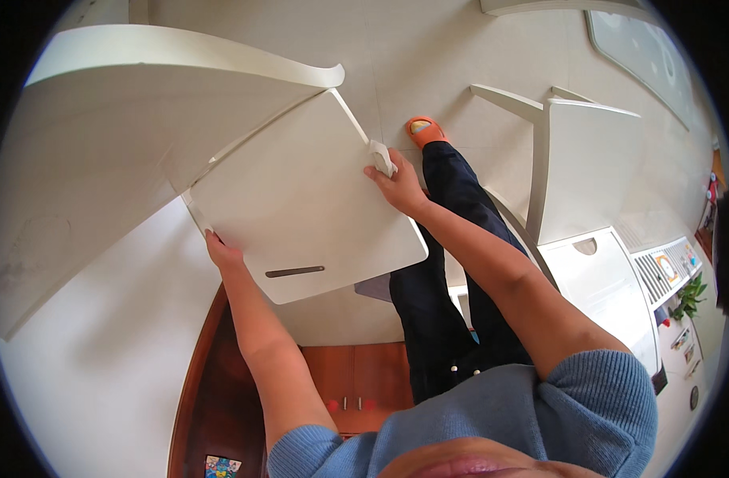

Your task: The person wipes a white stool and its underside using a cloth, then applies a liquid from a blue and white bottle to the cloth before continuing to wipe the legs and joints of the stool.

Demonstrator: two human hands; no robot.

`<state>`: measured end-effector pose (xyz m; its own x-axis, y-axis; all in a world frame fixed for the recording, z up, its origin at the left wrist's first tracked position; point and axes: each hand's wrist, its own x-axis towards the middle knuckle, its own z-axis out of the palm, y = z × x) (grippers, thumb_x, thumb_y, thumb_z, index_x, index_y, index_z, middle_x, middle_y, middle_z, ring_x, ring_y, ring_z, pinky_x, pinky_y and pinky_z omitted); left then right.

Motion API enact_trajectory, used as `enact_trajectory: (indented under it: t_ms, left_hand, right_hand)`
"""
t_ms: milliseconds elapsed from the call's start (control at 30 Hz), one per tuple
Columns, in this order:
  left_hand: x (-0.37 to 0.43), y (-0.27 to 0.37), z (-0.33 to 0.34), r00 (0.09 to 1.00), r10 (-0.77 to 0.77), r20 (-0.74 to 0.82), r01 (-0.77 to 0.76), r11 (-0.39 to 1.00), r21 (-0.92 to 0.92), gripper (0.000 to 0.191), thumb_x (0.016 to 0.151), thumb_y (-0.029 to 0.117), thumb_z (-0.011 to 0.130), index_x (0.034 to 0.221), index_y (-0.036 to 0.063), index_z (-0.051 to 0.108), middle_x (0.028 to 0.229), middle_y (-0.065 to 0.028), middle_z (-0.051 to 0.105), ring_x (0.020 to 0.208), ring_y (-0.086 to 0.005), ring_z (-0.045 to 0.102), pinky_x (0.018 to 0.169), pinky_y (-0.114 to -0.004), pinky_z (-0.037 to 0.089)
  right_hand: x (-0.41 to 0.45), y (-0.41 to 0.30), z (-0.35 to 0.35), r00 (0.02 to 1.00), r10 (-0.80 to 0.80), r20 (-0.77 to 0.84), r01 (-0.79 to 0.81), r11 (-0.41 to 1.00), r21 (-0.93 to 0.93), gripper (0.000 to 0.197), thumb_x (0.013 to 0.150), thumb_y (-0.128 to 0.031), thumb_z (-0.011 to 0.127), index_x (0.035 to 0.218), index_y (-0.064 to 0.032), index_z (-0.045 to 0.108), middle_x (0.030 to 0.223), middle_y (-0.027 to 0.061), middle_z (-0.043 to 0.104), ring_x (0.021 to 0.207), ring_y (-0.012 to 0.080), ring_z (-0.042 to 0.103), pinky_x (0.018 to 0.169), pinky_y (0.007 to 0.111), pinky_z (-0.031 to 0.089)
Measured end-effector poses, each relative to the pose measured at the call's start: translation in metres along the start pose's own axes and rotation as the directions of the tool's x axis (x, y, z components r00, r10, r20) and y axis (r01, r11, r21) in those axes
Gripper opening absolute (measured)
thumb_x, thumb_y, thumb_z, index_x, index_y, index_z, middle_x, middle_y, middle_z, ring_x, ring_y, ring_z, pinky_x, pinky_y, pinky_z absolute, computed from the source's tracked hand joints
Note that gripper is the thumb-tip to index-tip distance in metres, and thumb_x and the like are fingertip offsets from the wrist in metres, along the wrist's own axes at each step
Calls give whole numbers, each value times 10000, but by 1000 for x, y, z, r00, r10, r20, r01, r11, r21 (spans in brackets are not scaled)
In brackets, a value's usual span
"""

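Before me is a white flat panel (298,197) with rounded corners and a narrow dark slot (295,272) near its lower edge. My left hand (224,250) grips the panel's left edge, thumb on the near side and the other fingers mostly hidden. At the right edge, my right hand (400,184) pinches a crumpled white cloth or tissue (381,158) against the rim. A larger white furniture piece with a curved, thick edge (197,51) adjoins the panel's far left side; how the two are joined cannot be made out.
To the right stands a white chair (591,167) with splayed legs, beside a white surface with a half-round notch (603,293). My foot in an orange clog (426,131) rests on the pale tiled floor (394,54). Reddish-brown cabinet doors (355,382) lie below. A green plant (690,297) is far right.
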<state>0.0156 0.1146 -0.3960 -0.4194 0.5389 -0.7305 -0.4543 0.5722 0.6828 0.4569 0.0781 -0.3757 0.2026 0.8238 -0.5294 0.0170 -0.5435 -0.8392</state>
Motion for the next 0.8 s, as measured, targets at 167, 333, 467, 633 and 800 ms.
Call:
enact_trajectory:
  t_ms: [167,333,467,633,800]
  left_hand:
    - [21,28,58,994,9,-113,5,992,125,518,974,411,359,1203,-22,523,1226,-92,553,1110,-246,514,966,-365,393]
    - [31,56,97,998,44,-40,-28,941,339,596,963,477,352,1257,-20,497,1282,-95,524,1169,-252,479,1005,-372,355]
    - [40,80,117,999,42,-30,-22,873,487,677,944,549,338,1317,-4,458,1342,-99,480,1229,-252,435,1055,-361,298]
    - [55,95,130,999,43,30,-52,768,638,707,937,570,339,1356,6,417,1380,-99,444,1263,-246,402,1078,-351,261]
    - [54,87,145,986,153,65,-153,688,709,677,948,527,368,1382,8,378,1399,-87,426,1270,-232,394,1078,-346,258]
  right_hand:
    - [-1,-2,-5,994,99,53,-93,991,-93,312,841,-202,681,1054,-18,545,806,85,568,733,186,510,680,317,443]
    - [-5,7,6,991,112,79,-105,991,-86,308,828,-211,683,1012,-13,535,810,161,602,744,302,574,685,375,459]
    - [-14,8,24,983,154,97,-151,988,-42,296,816,-224,687,939,-13,520,842,199,615,803,381,597,699,414,463]
    - [-20,17,40,969,207,133,-209,978,-6,329,820,-253,684,932,-5,500,863,224,613,835,411,585,706,441,455]
    - [-24,20,52,941,297,165,-305,952,26,339,823,-253,683,933,-3,482,852,212,607,834,404,583,713,448,457]
